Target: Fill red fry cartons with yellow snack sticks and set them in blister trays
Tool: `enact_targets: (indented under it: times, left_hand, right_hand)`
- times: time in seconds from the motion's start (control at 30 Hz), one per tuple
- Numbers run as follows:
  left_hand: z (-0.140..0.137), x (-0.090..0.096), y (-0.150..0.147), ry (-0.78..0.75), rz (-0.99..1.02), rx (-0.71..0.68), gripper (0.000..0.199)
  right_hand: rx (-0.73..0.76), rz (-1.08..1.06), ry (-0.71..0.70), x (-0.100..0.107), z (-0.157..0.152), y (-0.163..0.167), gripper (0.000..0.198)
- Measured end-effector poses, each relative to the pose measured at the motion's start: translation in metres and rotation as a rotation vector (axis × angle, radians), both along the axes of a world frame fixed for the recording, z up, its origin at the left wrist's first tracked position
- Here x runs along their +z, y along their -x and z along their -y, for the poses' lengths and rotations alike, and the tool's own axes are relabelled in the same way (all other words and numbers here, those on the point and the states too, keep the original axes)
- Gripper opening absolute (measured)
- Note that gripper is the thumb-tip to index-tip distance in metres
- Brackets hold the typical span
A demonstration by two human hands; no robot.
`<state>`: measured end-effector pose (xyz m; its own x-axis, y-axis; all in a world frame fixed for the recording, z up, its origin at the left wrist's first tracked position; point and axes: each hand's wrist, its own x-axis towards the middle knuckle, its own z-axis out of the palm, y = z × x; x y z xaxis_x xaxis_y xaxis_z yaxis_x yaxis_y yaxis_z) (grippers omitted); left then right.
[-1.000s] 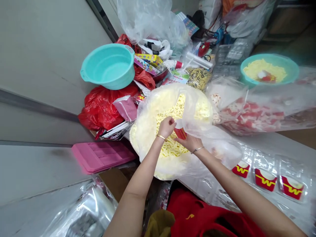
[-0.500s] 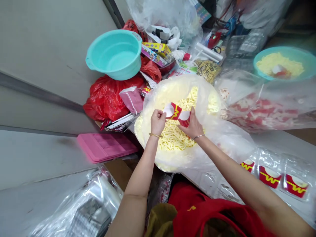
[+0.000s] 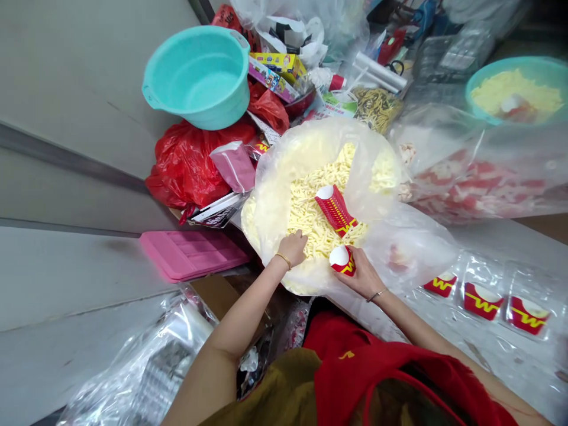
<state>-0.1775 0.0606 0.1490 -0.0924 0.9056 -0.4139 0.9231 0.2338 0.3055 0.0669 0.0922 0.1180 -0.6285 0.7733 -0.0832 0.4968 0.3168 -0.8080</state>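
Observation:
A plastic-lined container (image 3: 270, 207) holds a heap of pale yellow strips that look like toy French fries (image 3: 306, 195). My left hand (image 3: 293, 248) is at the near left edge of the heap, fingers curled down against the strips; whatever is between them is hidden. A small red French fry carton (image 3: 348, 269) with a yellow zigzag and white inside is held in my right hand (image 3: 361, 275), its mouth tilted toward the left. Just beyond it, a nested stack of the same cartons (image 3: 333, 207) lies slanting on the heap.
On the right, clear blister packs (image 3: 483, 305) hold flat red cartons. Behind them lies a plastic bag (image 3: 470, 183) of red and white pieces. Turquoise basins (image 3: 199, 77) stand back left and back right. A red bag (image 3: 190, 168) and pink trays (image 3: 195, 254) sit at left.
One carton is now apart from the stack, in my right hand, nearer my body. The stack has been laid on the heap. My left hand has let go of the carton and moved down to the strips.

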Motion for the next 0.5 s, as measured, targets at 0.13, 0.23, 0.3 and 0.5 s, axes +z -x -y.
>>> enact_targets:
  times: [0.13, 0.23, 0.3, 0.5]
  left_hand:
    - [-0.003, -0.015, -0.003, -0.066, 0.131, 0.202, 0.01]
    - [-0.009, -0.018, 0.005, -0.116, 0.218, 0.274, 0.006]
    - [-0.011, -0.018, 0.01, -0.137, 0.452, 0.437, 0.013]
    - [-0.013, -0.003, 0.009, -0.072, 1.12, 0.85, 0.03]
  right_hand:
    - [0.039, -0.009, 0.0, 0.002, 0.006, -0.004, 0.074]
    - [0.011, -0.024, -0.021, 0.006, 0.002, -0.004, 0.075]
    - [-0.017, -0.026, -0.048, 0.008, -0.003, -0.003, 0.076]
    - [-0.025, 0.027, -0.121, 0.011, -0.013, 0.007, 0.079]
